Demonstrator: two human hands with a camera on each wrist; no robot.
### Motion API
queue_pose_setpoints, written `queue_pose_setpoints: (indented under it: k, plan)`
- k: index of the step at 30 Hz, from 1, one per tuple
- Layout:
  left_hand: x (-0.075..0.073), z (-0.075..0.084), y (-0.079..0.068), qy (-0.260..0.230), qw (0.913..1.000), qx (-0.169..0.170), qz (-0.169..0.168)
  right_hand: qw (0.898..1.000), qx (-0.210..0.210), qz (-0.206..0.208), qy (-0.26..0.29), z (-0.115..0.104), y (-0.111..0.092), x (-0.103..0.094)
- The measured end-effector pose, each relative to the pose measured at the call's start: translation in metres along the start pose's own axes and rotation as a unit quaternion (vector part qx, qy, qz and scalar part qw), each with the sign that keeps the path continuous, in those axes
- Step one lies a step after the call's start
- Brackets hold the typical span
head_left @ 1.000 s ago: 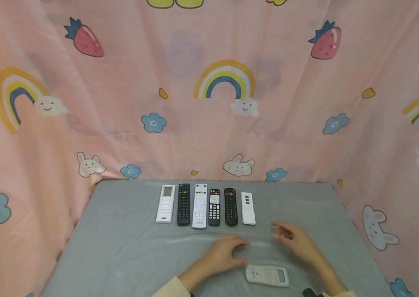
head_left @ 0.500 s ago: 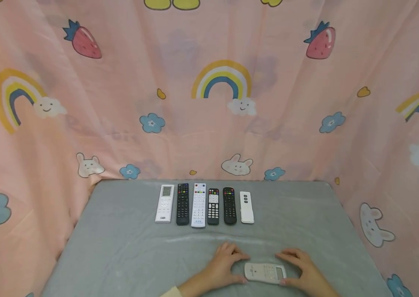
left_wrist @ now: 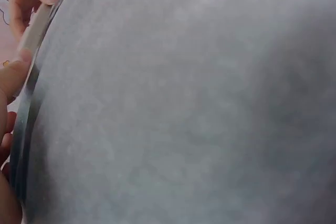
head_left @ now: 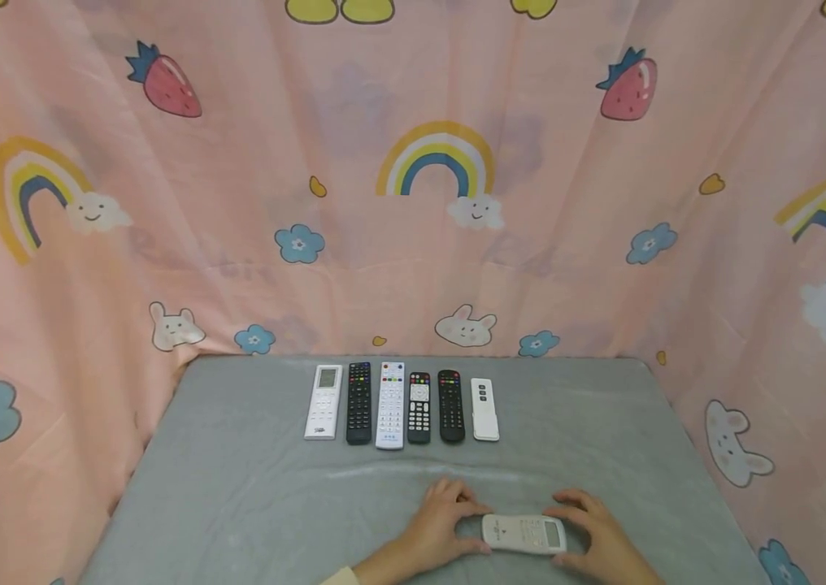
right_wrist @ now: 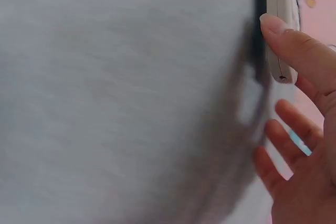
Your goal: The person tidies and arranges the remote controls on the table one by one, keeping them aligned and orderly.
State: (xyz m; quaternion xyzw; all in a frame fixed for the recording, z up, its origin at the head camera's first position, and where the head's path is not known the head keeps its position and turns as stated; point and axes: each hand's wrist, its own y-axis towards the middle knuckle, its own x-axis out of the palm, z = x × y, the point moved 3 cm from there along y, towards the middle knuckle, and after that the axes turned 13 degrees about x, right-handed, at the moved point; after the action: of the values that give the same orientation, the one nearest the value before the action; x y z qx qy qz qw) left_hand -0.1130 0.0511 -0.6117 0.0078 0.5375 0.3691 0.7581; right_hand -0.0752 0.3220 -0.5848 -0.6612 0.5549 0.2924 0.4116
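Note:
A light-grey remote control [head_left: 515, 533] lies sideways near the front of the grey-covered table, its small screen toward the right. My left hand [head_left: 438, 524] pinches its left end between thumb and forefinger. At the screen end, my right hand [head_left: 598, 540] holds it the same way. The right wrist view shows the right thumb [right_wrist: 294, 45] against the edge of the remote, with the other fingers spread below. In the left wrist view the remote's side [left_wrist: 34, 32] runs between both hands. A dark shadow lies under it; I cannot tell whether it touches the table.
Behind the hands, several remotes stand in an upright row: a white one with a screen [head_left: 323, 402], black ones such as this long remote [head_left: 358, 404], and a small white one [head_left: 484, 409] at the right end. A pink patterned curtain [head_left: 354, 292] hangs behind the table [head_left: 237, 487].
Both hands came down to the light-grey remote, the right one from farther back. Their fingers now grip its two ends, and it has shifted very slightly. The row of remotes stays put.

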Motion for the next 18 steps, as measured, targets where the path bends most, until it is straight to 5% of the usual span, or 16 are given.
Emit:
queue_pose_setpoints:
  k: [9, 18]
  plan:
    - [-0.018, -0.003, 0.030, -0.080, 0.9934, -0.019, 0.080, 0.982, -0.027, -0.057, 0.178, -0.016, 0.025, -0.043]
    - [-0.015, -0.019, 0.064, -0.189, 0.9682, -0.090, 0.137, 0.973, -0.047, -0.060, 0.218, -0.022, 0.074, -0.068]
